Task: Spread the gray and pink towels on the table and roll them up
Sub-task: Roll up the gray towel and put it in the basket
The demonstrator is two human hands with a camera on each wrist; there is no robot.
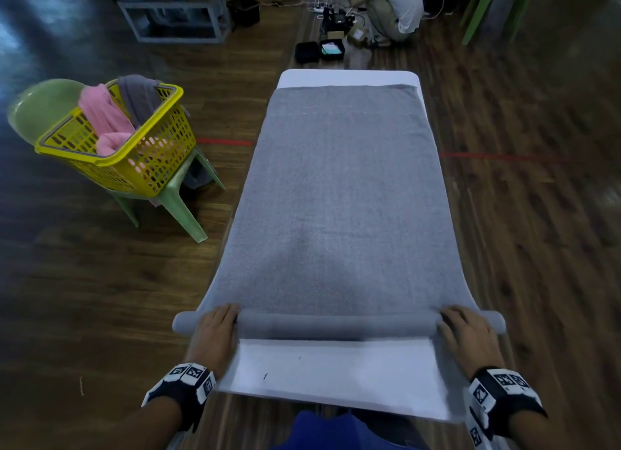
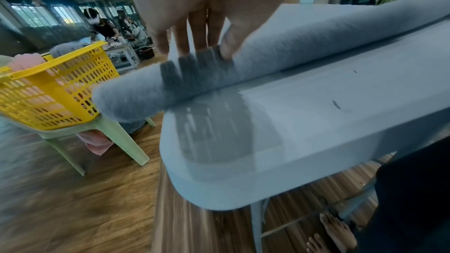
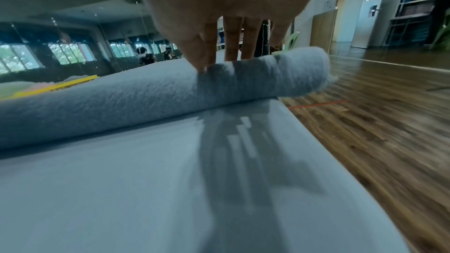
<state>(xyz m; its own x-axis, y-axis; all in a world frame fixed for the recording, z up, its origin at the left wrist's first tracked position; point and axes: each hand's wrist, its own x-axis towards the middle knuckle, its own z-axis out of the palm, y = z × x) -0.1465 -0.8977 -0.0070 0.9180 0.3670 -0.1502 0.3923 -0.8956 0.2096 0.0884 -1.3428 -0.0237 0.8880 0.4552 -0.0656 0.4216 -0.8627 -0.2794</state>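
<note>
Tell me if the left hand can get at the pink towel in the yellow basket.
Probably yes: the pink towel lies uncovered in the open-topped yellow basket, but the left hand now presses the gray towel roll and must let go first.

I take this for a large studio-type hall used for recording work, not a home. A wood plank floor point(image 1: 100, 281) with red tape lines point(image 1: 223, 142) fills most of the head view. Mirrored walls point(image 3: 73, 41) run across the upper left of the right wrist view. At the top centre of the head view a person point(image 1: 393, 9) crouches over cabled equipment point(image 1: 336, 18) on the floor. Shelving point(image 3: 414, 7) sits at the upper right of the right wrist view.
</note>
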